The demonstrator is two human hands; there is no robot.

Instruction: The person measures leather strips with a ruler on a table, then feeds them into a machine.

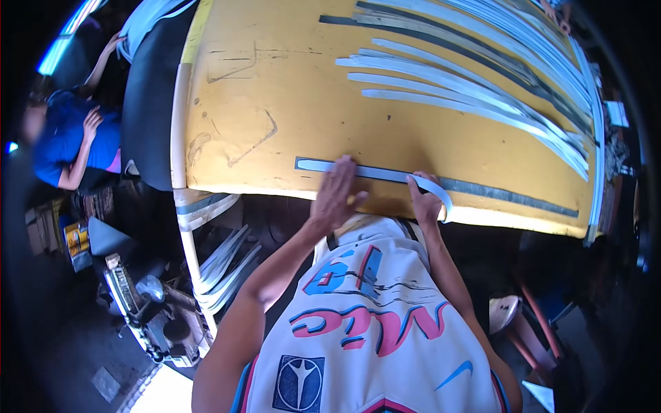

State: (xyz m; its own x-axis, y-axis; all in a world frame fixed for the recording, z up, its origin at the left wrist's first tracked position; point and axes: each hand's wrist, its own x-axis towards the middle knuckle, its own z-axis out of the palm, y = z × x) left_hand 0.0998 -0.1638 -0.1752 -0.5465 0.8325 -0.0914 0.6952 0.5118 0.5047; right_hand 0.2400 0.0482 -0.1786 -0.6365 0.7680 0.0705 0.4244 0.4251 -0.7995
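A narrow white strip point(381, 172) lies along a longer dark grey strip point(509, 195) near the close edge of the yellow tabletop. My left hand point(336, 193) rests flat on the white strip near its pointed left end, fingers stretched out. Further right, my right hand point(425, 201) is closed on the white strip, thumb on top. From there the strip's free end curls over the hand and hangs down. To the right, the dark grey strip continues uncovered.
Several white strips point(427, 79) and dark strips point(468, 51) lie across the far right of the yellow table point(275, 103). More strips hang below its left end point(220, 275). A person in blue point(79, 134) is at the left; another person's hand point(561, 20) shows top right.
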